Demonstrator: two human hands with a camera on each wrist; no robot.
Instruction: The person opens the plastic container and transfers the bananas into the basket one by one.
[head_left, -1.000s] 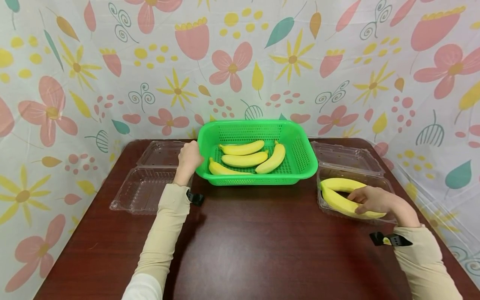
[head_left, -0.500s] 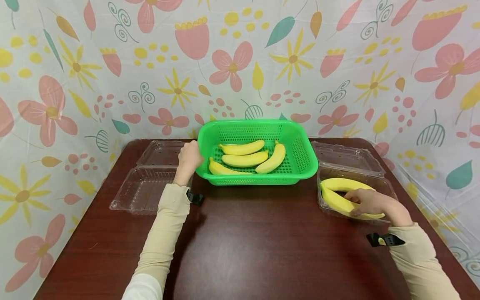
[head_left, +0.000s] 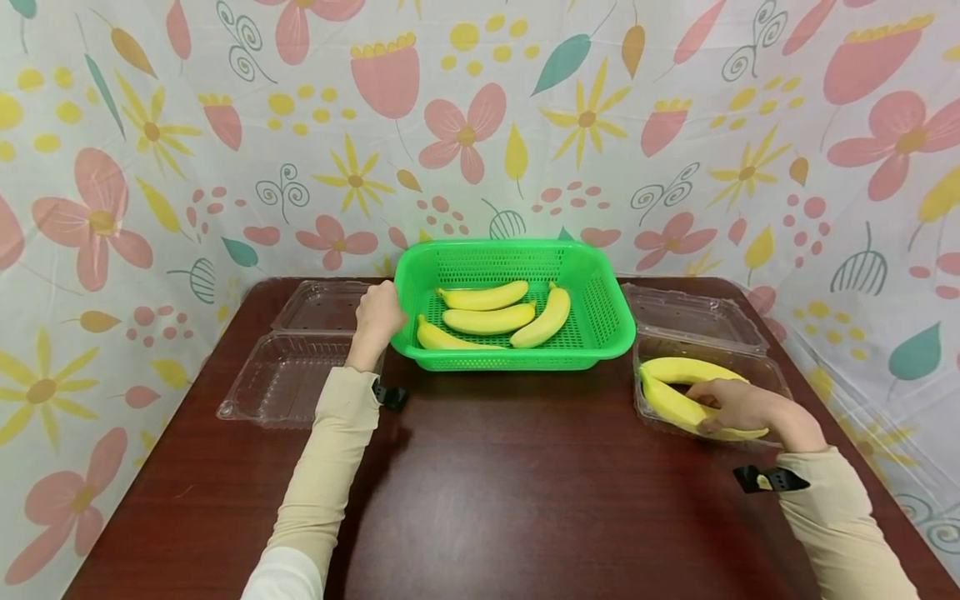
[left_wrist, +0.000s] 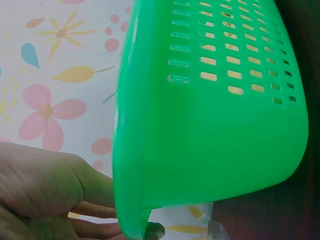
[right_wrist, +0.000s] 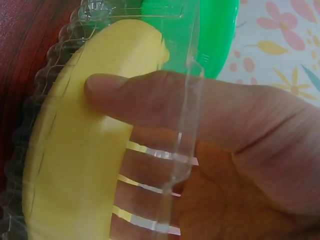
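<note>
My left hand [head_left: 380, 312] grips the left rim of a green plastic basket [head_left: 517, 353], which holds several yellow bananas [head_left: 489, 319]. In the left wrist view, its fingers curl around the basket rim [left_wrist: 129, 165]. At the right, two bananas lie in a clear plastic clamshell box [head_left: 759, 362] with its lid folded back. My right hand [head_left: 742, 407] reaches into this box and holds the nearer banana [head_left: 670, 406]; the farther banana [head_left: 686, 367] lies behind it. The right wrist view shows the thumb on one side of the banana [right_wrist: 70, 155], the other fingers opposite.
A second clear clamshell box [head_left: 281, 383], lid folded back, lies at the left behind the left forearm. The dark red-brown table [head_left: 517, 492] extends in front of the basket. A flower-patterned curtain [head_left: 480, 125] hangs along the back and sides.
My right hand has shifted slightly left along the nearer banana, mostly in the first half second. My left hand, the basket and its bananas stay in place.
</note>
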